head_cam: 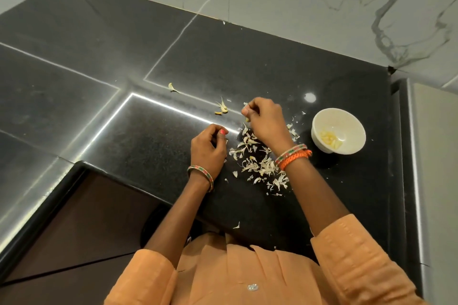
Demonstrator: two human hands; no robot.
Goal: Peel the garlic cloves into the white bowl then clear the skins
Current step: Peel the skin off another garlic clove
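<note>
Your left hand (208, 147) sits curled on the bench (148, 143), left of the skin pile (257, 161); whether it holds anything I can't tell. Your right hand (264, 119), above that pile, pinches a small clove (247, 119) at the fingertips. Peeling looks underway. Right of the pile, the white bowl (338, 131) holds peeled cloves. Next: strip it, carry it bowlward, then gather skins.

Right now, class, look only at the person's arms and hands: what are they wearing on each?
Both arms wear orange textured sleeves pushed up toward the elbows. The left hand has a bright pink-painted thumbnail and a single bangle patterned in red, green and gold. The right hand has similar patterned bangles at the wrist, plus a braided orange thread band beside them.
</note>
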